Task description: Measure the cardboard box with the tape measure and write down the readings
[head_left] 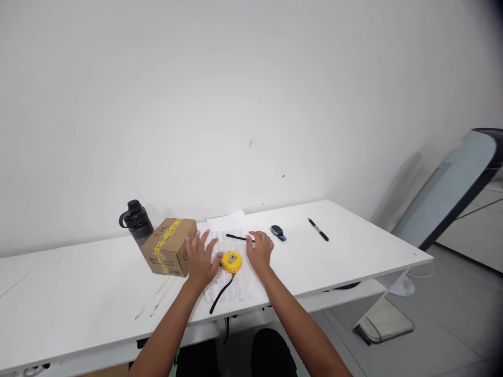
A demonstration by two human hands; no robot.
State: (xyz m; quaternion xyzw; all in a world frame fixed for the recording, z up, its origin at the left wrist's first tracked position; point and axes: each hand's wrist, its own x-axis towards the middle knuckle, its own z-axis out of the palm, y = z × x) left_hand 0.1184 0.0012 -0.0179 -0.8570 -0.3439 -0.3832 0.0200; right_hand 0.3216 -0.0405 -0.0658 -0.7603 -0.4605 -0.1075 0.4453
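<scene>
My left hand [201, 260] lies over the left side of a printed paper sheet [239, 288], its fingers spread and holding nothing. Its thumb reaches the edge of a yellow tape measure [231, 261], whose black wrist strap trails toward the table's front edge. A taped cardboard box [167, 248] sits just left of these fingers. My right hand [260, 248] is closed at the right end of a thin black pen [236, 237], which points left across the sheet. The fingers hide that end of the pen.
A dark water bottle [138, 222] stands behind the box. Farther right on the white table [314, 267] lie a dark blue wristwatch [278, 232] and a black pen with a pale band [318, 229]. A chair [459, 178] leans beyond the table's right end.
</scene>
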